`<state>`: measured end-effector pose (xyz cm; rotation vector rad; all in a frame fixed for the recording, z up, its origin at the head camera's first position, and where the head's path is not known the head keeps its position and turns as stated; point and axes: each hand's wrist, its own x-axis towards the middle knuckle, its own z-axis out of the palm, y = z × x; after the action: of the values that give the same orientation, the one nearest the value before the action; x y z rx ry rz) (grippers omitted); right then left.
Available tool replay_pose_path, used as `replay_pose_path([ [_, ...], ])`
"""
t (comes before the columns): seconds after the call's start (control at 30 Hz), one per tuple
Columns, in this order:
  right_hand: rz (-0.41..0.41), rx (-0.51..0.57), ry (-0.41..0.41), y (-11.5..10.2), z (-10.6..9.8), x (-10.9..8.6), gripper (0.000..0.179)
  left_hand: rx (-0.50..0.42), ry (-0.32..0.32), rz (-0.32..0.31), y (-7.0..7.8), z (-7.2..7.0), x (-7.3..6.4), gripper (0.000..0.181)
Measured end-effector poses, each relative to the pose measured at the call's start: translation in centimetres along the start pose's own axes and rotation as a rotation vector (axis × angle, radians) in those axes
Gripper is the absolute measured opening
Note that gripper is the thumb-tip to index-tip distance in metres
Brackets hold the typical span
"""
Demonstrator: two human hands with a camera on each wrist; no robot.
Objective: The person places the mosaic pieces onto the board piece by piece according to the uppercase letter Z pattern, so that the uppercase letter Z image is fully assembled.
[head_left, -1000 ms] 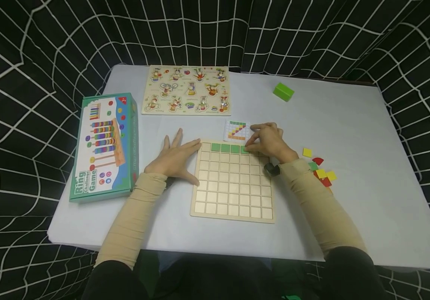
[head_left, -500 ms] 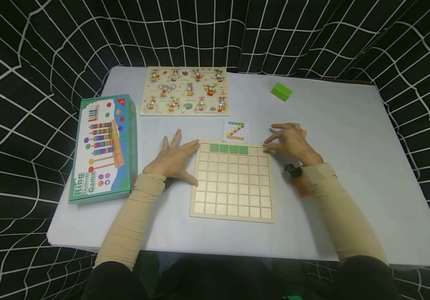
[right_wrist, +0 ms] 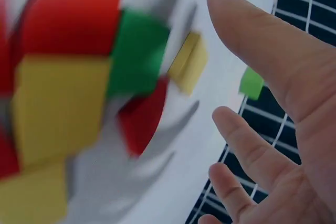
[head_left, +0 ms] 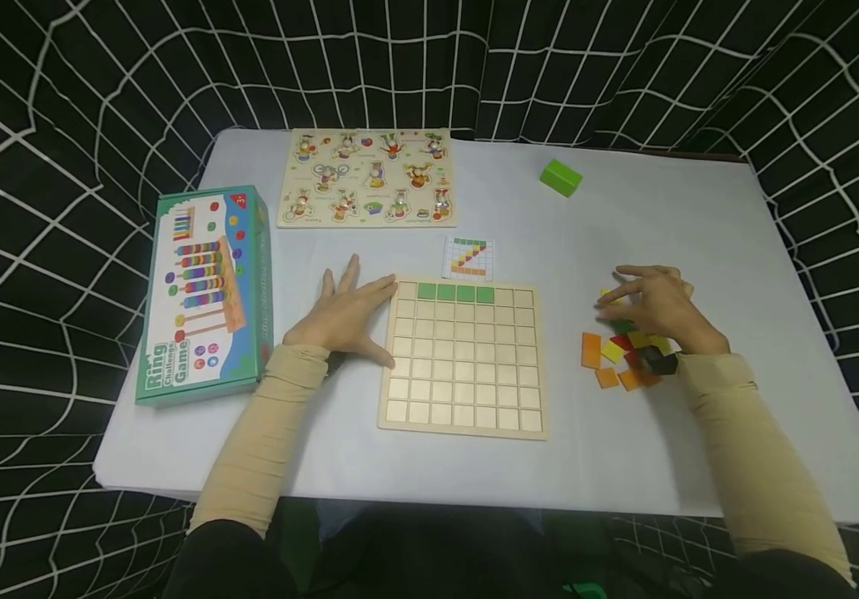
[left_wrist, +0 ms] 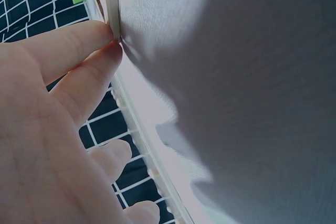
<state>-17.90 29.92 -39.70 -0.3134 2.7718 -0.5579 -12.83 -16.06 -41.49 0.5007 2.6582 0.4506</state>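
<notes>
The left hand (head_left: pixel 343 318), fingers spread wide, touches the left edge of a square pale wooden grid board (head_left: pixel 463 349) lying flat on the white-covered table (head_left: pixel 699 216). Four green square tiles (head_left: pixel 447 292) sit in its far row. The right hand (head_left: pixel 657 308) is at a loose group of flat red, yellow, green and orange tiles (head_left: pixel 613 351), right of the board — thumb and fingers apart, holding nothing. A small printed pattern card (head_left: pixel 469 258) lies just beyond the board.

White-gridded black hangings (head_left: pixel 409 60) around a white table (head_left: pixel 699 225) suggest a screened-off booth.
</notes>
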Motion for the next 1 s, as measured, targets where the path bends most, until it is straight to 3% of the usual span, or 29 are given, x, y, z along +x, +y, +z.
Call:
replay_pose_path([
  [0.43,0.1,-0.017,-0.106,1.5,-0.7,-1.0,0.035,-0.006,0.008,0.001,-0.2,-0.1,0.0,0.129],
  [0.7,0.058,-0.046,-0.096,1.7,-0.7,-1.2,0.029,0.002,0.006,-0.002,-0.1,0.0,0.0,0.13],
  [1.0,0.02,0.063,-0.116,-0.4,-1.6,0.2,0.025,-0.002,0.008,0.001,0.0,0.0,-0.1,0.129],
])
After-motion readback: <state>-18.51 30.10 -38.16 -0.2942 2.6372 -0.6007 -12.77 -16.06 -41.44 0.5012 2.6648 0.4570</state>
